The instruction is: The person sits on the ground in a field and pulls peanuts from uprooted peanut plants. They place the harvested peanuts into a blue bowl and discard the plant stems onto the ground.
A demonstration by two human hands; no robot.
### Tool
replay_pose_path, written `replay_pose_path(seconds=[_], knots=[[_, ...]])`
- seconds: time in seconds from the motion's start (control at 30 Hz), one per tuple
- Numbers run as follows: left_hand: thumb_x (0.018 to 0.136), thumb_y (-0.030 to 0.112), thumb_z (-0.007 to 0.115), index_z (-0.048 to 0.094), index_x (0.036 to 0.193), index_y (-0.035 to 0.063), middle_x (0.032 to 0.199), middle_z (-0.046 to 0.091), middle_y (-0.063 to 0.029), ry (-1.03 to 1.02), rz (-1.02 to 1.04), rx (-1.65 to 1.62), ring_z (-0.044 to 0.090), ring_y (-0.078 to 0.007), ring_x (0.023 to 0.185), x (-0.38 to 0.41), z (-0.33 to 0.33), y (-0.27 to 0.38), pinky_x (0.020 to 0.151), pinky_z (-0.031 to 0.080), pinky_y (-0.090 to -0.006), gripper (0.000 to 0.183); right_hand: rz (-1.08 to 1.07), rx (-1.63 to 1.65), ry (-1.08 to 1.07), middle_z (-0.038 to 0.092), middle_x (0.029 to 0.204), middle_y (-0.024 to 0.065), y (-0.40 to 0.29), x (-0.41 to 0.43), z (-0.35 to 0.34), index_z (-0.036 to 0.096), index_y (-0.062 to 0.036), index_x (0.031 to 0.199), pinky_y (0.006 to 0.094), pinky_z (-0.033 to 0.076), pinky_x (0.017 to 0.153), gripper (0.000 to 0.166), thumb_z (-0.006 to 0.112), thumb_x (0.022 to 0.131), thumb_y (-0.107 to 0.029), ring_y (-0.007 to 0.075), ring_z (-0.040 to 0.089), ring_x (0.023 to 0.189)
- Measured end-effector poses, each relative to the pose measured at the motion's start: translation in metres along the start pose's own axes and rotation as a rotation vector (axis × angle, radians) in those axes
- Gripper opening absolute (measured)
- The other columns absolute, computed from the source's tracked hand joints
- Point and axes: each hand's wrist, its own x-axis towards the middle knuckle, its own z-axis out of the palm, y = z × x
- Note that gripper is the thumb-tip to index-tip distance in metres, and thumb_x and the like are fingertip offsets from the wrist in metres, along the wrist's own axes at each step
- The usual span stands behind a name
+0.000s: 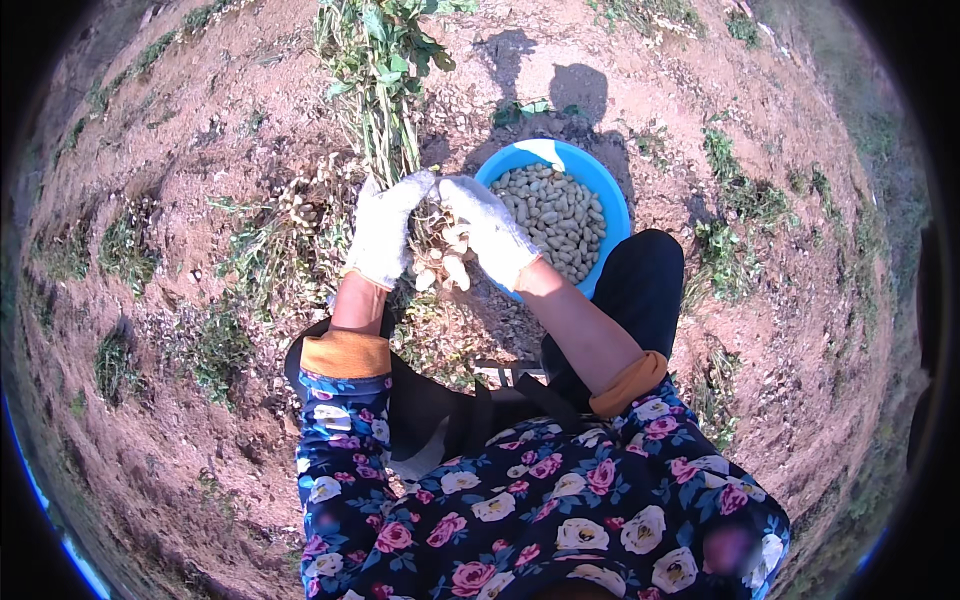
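Note:
My left hand [386,229], in a white knit glove, is closed around the lower stems of a bundle of peanut plants [386,127]. The leafy tops point away from me. Roots with pale peanut pods [446,259] hang between my two hands, on the near side of the grip. My right hand [491,229], gloved the same way, curls over the root end from the right; its fingertips are partly hidden among the roots and pods. Beside it on the ground stands a blue plastic basin [616,202] with many loose peanuts [555,214] in it. My right forearm crosses its near-left rim.
Dry reddish soil [225,150] with plant litter surrounds me. More pulled peanut plants with pods [300,206] lie left of my left hand. Green weeds [724,247] grow at the right. My right knee [645,270] is close against the basin.

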Motion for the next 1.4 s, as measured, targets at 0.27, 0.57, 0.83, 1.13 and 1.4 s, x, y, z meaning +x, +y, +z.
replay_pose_path(seconds=[0.27,0.57,0.83,1.13,1.4], knots=[[0.087,0.012,0.060,0.066,0.092,-0.0028,0.084,0.066,-0.0072,-0.068,-0.016,-0.080,0.062,-0.0146,0.072,-0.004,0.001,0.001,0.066,0.050,-0.0278,0.016,-0.001,0.075,0.021,0.060,0.096,-0.0024,0.011,0.014,-0.010,0.062,-0.0104,0.108,0.0235,0.046,0.072,0.022,0.056,0.094,-0.026,0.0088,0.056,0.084],[0.087,0.012,0.059,0.065,0.087,0.0016,0.080,0.063,-0.0041,-0.086,0.101,-0.035,0.057,-0.0122,0.070,-0.005,0.013,-0.001,0.066,0.046,-0.0262,0.012,-0.153,-0.276,0.100,0.062,0.080,0.0019,0.003,0.022,-0.007,0.064,-0.0086,0.097,0.0246,0.047,0.054,0.016,0.056,0.092,-0.022,0.0117,0.059,0.067],[0.088,0.013,0.060,0.064,0.089,0.0049,0.080,0.064,-0.0027,0.097,0.081,-0.197,0.060,-0.0113,0.068,0.001,0.016,-0.005,0.060,0.049,-0.0262,0.009,-0.300,-0.619,0.202,0.066,0.082,0.0137,0.000,0.046,0.002,0.064,-0.0046,0.094,0.0361,0.050,0.061,0.021,0.056,0.087,-0.023,0.0246,0.063,0.067],[0.087,0.012,0.060,0.059,0.076,0.0090,0.065,0.055,0.0016,0.090,0.173,-0.131,0.049,-0.0083,0.056,0.015,0.005,-0.022,0.051,0.041,-0.0253,0.012,-0.493,-0.968,0.259,0.064,0.085,0.0192,0.010,0.073,-0.003,0.064,-0.0037,0.086,0.0426,0.046,0.069,0.029,0.054,0.085,-0.030,0.0359,0.060,0.079],[0.089,0.015,0.059,0.056,0.086,0.0088,0.068,0.051,0.0032,-0.038,0.109,-0.134,0.046,-0.0070,0.057,-0.007,0.018,-0.001,0.052,0.037,-0.0231,0.007,0.041,-0.076,0.489,0.051,0.067,0.0028,-0.021,0.085,-0.077,0.059,-0.0076,0.082,0.0295,0.040,0.051,0.017,0.057,0.085,-0.024,0.0151,0.047,0.055]])
